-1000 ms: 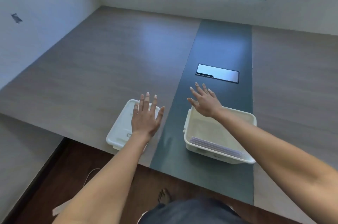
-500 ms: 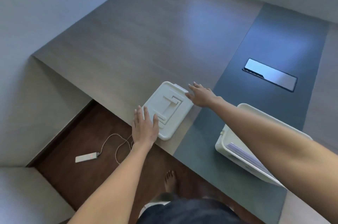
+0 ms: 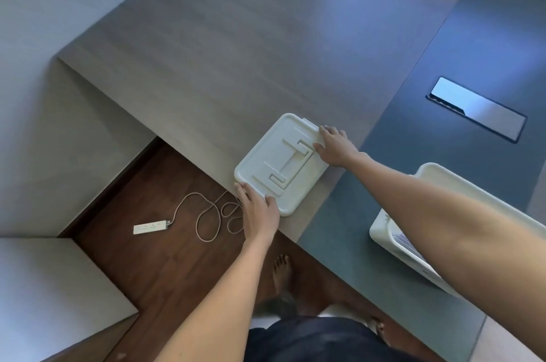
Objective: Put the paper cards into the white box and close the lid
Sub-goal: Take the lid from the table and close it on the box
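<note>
The white lid [image 3: 280,165] lies flat on the wooden table near its front edge. My left hand [image 3: 260,212] grips the lid's near corner, thumb on top. My right hand [image 3: 335,146] rests on the lid's far right edge, fingers curled over the rim. The open white box [image 3: 381,231] stands to the right on the dark table strip, largely hidden by my right forearm. A stack of paper cards [image 3: 406,242] lies inside it, only partly visible.
A dark glossy rectangular panel [image 3: 475,109] is set in the dark strip at the back right. Below the table edge, a white power strip [image 3: 151,226] with a looped cord lies on the wooden floor. My bare foot [image 3: 282,271] stands there.
My view swung left and down. Both hands moved onto the lid: the left came to its near corner, the right crossed from above the box to the lid's far edge.
</note>
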